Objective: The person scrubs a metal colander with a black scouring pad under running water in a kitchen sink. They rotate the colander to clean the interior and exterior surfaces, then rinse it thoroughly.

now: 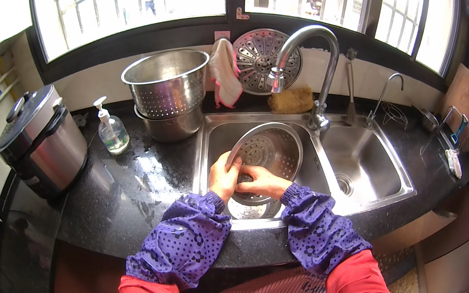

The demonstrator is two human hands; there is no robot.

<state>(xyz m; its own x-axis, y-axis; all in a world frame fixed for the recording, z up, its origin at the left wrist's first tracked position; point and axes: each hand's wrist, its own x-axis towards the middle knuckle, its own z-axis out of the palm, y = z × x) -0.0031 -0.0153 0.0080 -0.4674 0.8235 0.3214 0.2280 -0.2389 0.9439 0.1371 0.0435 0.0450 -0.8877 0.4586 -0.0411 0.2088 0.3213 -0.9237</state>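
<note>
A stainless steel colander [294, 158] is held tilted over the left basin [218, 134] of a double sink. My left hand [224, 176] grips its rim on the near left side. Reaching across the colander's mouth, my right hand [263, 182] has its fingers bent around a small dark scouring pad [246, 178], mostly covered by the fingers. The pad lies against the colander's inner wall, close to my left thumb. Below the colander, another perforated steel piece [247, 210] shows in the basin. The gooseneck faucet [330, 69] rises behind, with no water visibly running.
Left of the sink stand a stacked perforated steel pot [168, 85], a soap pump bottle [114, 134] and an electric cooker [47, 135]. A steamer plate [253, 59], a cloth [226, 71] and a yellow sponge [292, 100] are behind. The right basin [365, 162] adjoins; a cutting board [464, 102] leans beyond.
</note>
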